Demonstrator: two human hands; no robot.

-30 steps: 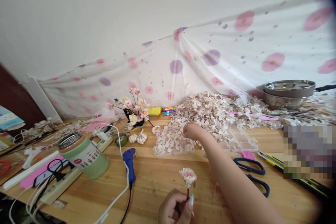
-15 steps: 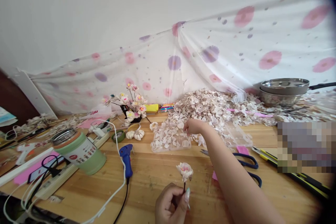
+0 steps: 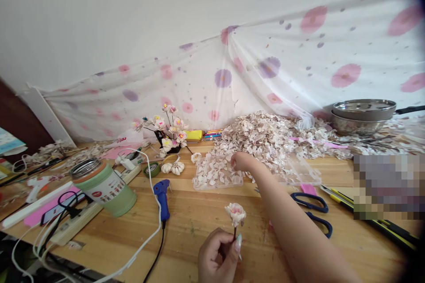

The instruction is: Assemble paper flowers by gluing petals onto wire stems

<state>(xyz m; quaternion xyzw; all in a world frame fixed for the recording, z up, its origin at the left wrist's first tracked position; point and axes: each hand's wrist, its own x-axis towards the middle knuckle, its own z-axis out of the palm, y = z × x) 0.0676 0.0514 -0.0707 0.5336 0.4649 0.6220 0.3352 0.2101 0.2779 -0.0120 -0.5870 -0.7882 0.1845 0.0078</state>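
Observation:
My left hand (image 3: 217,256) is shut on the thin dark stem of a small handmade pale pink flower (image 3: 236,214), holding it upright near the table's front edge. My right hand (image 3: 242,162) reaches forward over a clear plastic compartment tray (image 3: 217,177) holding loose pale petals. Its fingers curl down at the petals, and the fingertips are hidden, so I cannot tell if they hold one. A large heap of pale pink-edged petals (image 3: 255,137) rises just behind the tray.
A wooden table holds a blue glue gun (image 3: 162,199), a green insulated flask (image 3: 104,188), a power strip (image 3: 89,216), white cables, blue-handled scissors (image 3: 310,203), a flower arrangement (image 3: 168,135), and steel pots (image 3: 360,117). Patterned cloth hangs behind.
My right hand has shifted slightly left over the tray. The left hand still holds the flower, and the whole view has shifted slightly with my head.

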